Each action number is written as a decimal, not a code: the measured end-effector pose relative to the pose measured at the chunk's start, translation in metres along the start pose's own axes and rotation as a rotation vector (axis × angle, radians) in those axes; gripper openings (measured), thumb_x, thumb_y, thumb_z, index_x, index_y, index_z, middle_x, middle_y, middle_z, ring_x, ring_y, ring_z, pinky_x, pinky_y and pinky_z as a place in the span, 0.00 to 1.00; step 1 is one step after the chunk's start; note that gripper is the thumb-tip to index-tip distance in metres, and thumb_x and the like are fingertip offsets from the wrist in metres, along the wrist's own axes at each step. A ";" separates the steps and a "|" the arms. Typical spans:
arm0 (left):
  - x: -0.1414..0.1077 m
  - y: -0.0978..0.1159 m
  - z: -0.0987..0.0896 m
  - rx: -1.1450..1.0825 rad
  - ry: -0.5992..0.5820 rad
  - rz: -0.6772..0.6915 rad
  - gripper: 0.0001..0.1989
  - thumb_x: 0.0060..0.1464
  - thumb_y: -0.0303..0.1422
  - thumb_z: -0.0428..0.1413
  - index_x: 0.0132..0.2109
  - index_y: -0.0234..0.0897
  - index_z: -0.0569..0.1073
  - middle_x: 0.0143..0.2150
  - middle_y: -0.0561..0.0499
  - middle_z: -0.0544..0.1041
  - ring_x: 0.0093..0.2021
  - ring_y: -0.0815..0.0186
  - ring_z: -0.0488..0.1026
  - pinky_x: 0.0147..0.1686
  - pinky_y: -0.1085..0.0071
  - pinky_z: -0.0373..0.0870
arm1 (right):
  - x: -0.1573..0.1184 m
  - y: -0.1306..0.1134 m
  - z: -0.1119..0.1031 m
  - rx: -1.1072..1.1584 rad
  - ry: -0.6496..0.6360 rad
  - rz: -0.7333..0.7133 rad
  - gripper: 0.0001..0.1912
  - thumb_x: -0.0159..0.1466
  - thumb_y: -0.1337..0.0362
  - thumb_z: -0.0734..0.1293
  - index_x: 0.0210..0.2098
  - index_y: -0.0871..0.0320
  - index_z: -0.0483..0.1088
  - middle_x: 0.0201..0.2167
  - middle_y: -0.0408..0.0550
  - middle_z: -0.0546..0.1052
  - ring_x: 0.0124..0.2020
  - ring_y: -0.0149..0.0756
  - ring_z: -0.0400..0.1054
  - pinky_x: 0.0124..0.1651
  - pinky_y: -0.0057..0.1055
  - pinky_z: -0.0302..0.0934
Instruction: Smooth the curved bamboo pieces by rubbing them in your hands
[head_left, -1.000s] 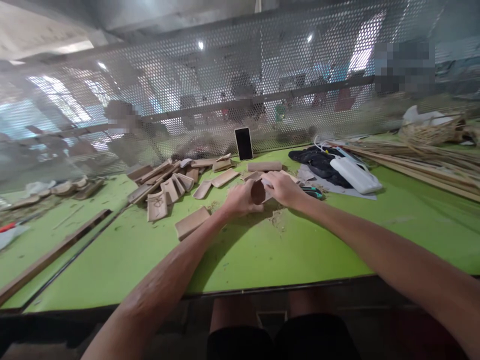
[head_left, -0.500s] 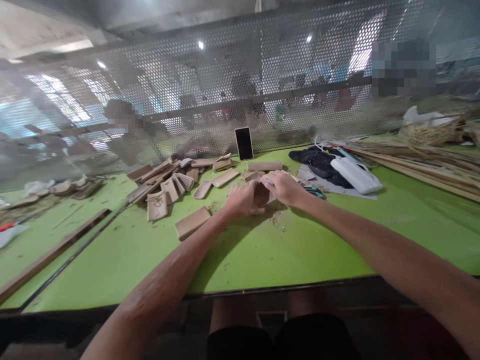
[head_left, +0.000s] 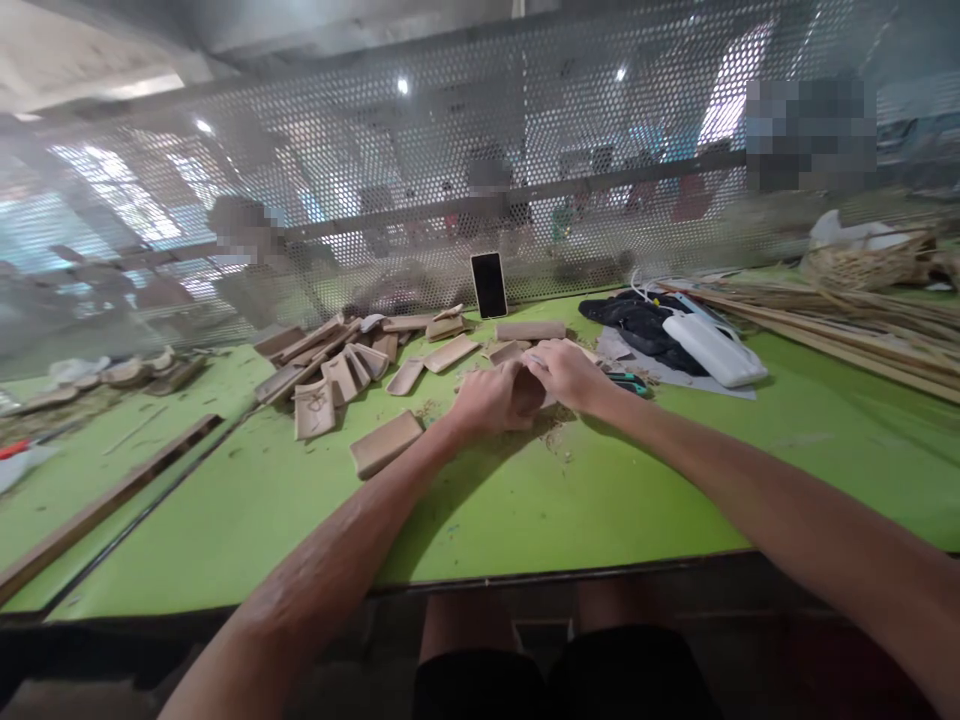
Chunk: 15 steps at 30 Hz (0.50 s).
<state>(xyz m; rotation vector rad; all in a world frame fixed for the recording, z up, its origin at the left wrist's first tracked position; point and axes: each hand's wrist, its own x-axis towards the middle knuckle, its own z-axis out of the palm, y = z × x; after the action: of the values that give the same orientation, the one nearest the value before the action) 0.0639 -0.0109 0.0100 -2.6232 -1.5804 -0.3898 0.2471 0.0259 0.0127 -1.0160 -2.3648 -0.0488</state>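
Observation:
My left hand (head_left: 487, 398) is wrapped round a curved brown piece (head_left: 527, 392), seemingly bamboo, just above the green table (head_left: 480, 525). Against the top of the same piece, my right hand (head_left: 564, 372) is closed, its fingers bent toward the left hand. Something small and pale shows at the right fingertips, too small to name. Shavings (head_left: 556, 438) lie below the hands. A single bamboo piece (head_left: 386, 444) rests left of my left wrist, and a teal and black cutter (head_left: 628, 382) lies beyond my right wrist.
A pile of bamboo pieces (head_left: 341, 375) spreads to the left. A tablet (head_left: 489, 286) leans on the mesh screen (head_left: 420, 200). Right of the hands are a black cloth (head_left: 637, 328), a white case (head_left: 714, 348) and long strips (head_left: 847, 345). A wooden bar (head_left: 112, 503) lies far left.
The fingers of my left hand have shifted slightly round the brown piece, and the pale edge seen beneath it before is now covered. My right hand stays nearly in place.

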 end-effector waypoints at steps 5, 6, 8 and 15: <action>0.000 0.000 0.001 -0.009 0.017 0.025 0.35 0.47 0.49 0.64 0.57 0.36 0.64 0.48 0.40 0.80 0.42 0.50 0.78 0.36 0.61 0.69 | 0.001 -0.002 -0.001 -0.034 0.005 -0.049 0.20 0.74 0.62 0.55 0.43 0.62 0.78 0.39 0.59 0.77 0.42 0.46 0.67 0.48 0.41 0.59; 0.001 0.000 0.001 -0.011 0.010 0.034 0.37 0.46 0.49 0.65 0.58 0.36 0.64 0.49 0.40 0.80 0.42 0.49 0.78 0.36 0.61 0.69 | 0.001 -0.003 -0.002 -0.041 -0.003 -0.037 0.20 0.74 0.61 0.55 0.42 0.62 0.78 0.38 0.58 0.76 0.41 0.46 0.66 0.47 0.41 0.59; 0.001 -0.001 0.002 -0.033 0.012 0.032 0.37 0.47 0.49 0.65 0.59 0.37 0.63 0.49 0.41 0.80 0.42 0.51 0.78 0.34 0.63 0.69 | 0.000 -0.004 -0.003 -0.047 0.021 -0.044 0.21 0.74 0.60 0.55 0.42 0.62 0.78 0.38 0.58 0.75 0.42 0.47 0.65 0.47 0.41 0.59; 0.004 -0.005 0.003 -0.003 0.009 0.037 0.34 0.48 0.48 0.65 0.56 0.36 0.65 0.48 0.41 0.79 0.43 0.51 0.78 0.35 0.62 0.69 | 0.000 -0.007 -0.003 -0.129 -0.019 -0.055 0.21 0.74 0.60 0.55 0.44 0.63 0.78 0.38 0.59 0.73 0.41 0.46 0.63 0.45 0.40 0.57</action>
<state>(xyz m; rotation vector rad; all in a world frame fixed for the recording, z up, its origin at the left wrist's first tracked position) 0.0615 -0.0043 0.0073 -2.6455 -1.5272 -0.4013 0.2439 0.0199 0.0162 -1.0148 -2.4323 -0.2157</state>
